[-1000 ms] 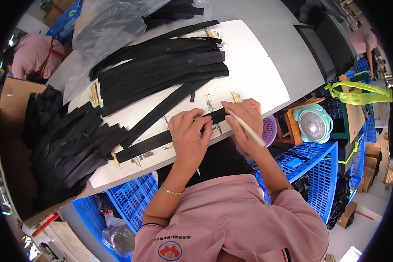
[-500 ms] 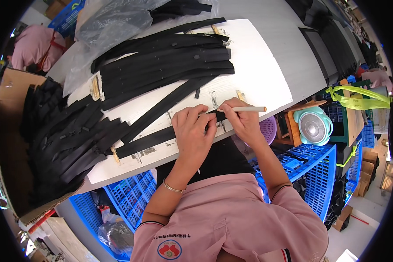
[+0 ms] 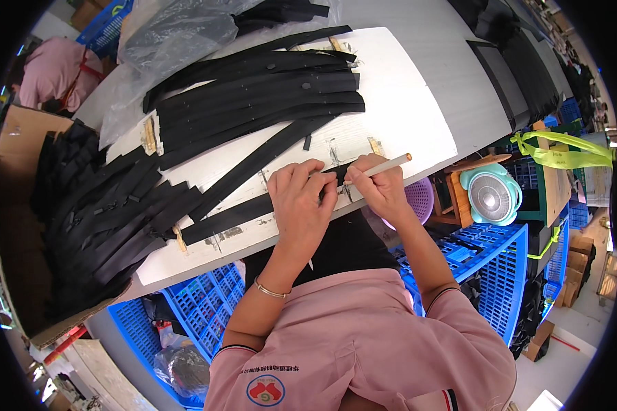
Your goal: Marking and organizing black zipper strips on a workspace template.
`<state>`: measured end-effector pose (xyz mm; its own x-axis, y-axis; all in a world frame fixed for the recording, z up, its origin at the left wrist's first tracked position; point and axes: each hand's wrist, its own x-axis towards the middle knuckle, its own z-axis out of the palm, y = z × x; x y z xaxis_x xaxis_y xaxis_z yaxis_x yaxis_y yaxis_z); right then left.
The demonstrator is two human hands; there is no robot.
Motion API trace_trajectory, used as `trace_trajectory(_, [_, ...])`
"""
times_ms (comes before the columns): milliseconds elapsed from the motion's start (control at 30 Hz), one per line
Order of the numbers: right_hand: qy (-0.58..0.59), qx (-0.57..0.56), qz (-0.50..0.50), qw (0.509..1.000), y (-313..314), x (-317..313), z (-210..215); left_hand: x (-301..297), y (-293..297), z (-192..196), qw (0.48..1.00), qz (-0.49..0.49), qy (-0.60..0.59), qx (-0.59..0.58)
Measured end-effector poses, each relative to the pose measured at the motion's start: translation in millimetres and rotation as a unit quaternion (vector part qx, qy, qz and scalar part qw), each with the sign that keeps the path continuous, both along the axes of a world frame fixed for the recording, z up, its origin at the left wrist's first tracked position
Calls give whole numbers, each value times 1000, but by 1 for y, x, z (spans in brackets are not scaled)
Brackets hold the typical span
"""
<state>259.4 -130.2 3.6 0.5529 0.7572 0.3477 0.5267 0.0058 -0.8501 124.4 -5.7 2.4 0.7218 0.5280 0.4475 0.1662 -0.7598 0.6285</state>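
Note:
A black fabric strip lies along the near edge of a white board. My left hand is over its right part, fingers bent and pressed down on it, thumb close to the forefinger. To the right, my right hand grips a white pen-like stick, its rear end pointing right. The stick's tip is hidden by my fingers, close to the strip's right end. Farther up the board lie a slanted black strip and several strips side by side. A short black scrap rests near them.
At the left stands a cardboard box heaped with black strips. Clear plastic lies at the far left. Blue crates are below the table. A turquoise fan and a purple basket are at the right. Another person bends at far left.
The white stick has tilted, its rear end swinging away from me and slightly left. My right hand has turned a little with it. My left hand stays nearly in place on the strip.

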Motion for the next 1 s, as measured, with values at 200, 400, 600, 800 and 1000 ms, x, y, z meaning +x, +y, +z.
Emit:
trace_trajectory(200, [58, -4, -2, 998, -6, -1, 0, -1, 4, 1, 1000, 3, -17, -26])
trace_trajectory(400, [59, 10, -37, 998, 5, -4, 3, -4, 45, 4, 997, 78, 15, 22])
trace_trajectory(600, [-289, -74, 41, 954, 27, -7, 16, -17, 61, 12, 992, 123, 31, 20])
trace_trajectory(800, [-398, -163, 119, 895, 80, 16, 27, -54, 58, 12, 991, 123, 41, 26])
trace_trajectory(1000, [-395, -165, 105, 898, 120, 53, 19, -110, 80, 14, 980, 194, 37, 34])
